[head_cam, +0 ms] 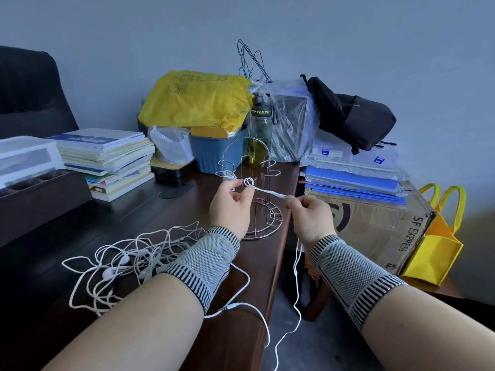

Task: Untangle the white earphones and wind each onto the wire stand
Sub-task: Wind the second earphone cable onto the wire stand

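The wire stand (263, 210) rises near the right edge of the dark desk (166, 210), with hooked arms up both sides. A white earphone cord (267, 192) is looped round one arm and runs taut to my right hand (310, 212), which pinches it; its slack drops past the desk edge toward the floor. My left hand (230, 207) is at the stand's left arm, fingers curled round a bit of white cord there. A tangle of white earphones (128, 261) lies on the desk under my left forearm.
Stacked books (112, 159) and a clear box (24, 153) sit at the left. A yellow bag (198, 100), blue bin (217, 153) and bottle (259, 127) crowd behind the stand. A cardboard box (375, 226) with blue folders stands right of the desk.
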`<state>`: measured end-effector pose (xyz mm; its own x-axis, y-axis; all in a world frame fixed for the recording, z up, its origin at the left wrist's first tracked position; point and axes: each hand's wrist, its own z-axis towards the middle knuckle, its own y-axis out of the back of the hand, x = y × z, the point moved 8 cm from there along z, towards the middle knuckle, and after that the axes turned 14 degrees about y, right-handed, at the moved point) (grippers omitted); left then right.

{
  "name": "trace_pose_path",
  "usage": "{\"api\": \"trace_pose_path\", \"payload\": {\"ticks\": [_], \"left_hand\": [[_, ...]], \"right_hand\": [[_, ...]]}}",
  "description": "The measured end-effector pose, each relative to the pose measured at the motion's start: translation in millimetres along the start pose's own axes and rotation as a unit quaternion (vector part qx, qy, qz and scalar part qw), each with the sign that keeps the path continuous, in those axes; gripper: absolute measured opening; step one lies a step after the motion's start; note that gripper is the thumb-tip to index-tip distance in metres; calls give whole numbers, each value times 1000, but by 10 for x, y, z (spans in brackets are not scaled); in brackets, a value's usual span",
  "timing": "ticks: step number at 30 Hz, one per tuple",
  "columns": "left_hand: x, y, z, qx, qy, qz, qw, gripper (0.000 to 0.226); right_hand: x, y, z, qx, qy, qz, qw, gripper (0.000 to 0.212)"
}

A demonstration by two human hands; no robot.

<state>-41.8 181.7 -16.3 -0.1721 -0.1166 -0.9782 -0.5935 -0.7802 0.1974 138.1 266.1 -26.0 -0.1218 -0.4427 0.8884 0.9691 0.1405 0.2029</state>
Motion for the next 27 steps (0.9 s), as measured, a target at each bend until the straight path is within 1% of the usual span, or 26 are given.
{"api": "trace_pose_path", "payload": {"ticks": [2,3,7,10,12,14,17,20,22,25,27], "left_hand": [[50,13,26,-7,29,-38,999,31],[66,-4,32,2,40,-49,998,30],[89,-126,30,69,71,-55,994,23],[133,-180,64,107,108,-94,984,20],[166,-198,77,115,129,-130,976,18],[187,-192,66,109,137,-154,972,16],[201,-131,-17,86,127,-157,976,17],[231,-64,-210,73,125,-165,975,15],[264,-39,-341,62,133,-181,972,12],[313,33,-467,28,145,-209,967,12],[330,59,-530,16,152,-221,963,14]], "right_hand": [[-4,-63,9,13,2,15,1000,27],[13,-94,14,21,6,9,1000,27],[93,-142,70,26,29,-20,999,30],[55,-130,94,17,20,-23,999,30],[37,-126,92,18,18,-27,999,29],[42,-116,85,21,16,-28,999,30],[63,-65,57,22,7,-23,999,29],[196,18,7,22,29,-39,999,31],[371,34,-48,43,68,-75,994,31],[646,7,-192,98,133,-173,971,30],[711,27,-272,128,130,-215,959,31]]}}
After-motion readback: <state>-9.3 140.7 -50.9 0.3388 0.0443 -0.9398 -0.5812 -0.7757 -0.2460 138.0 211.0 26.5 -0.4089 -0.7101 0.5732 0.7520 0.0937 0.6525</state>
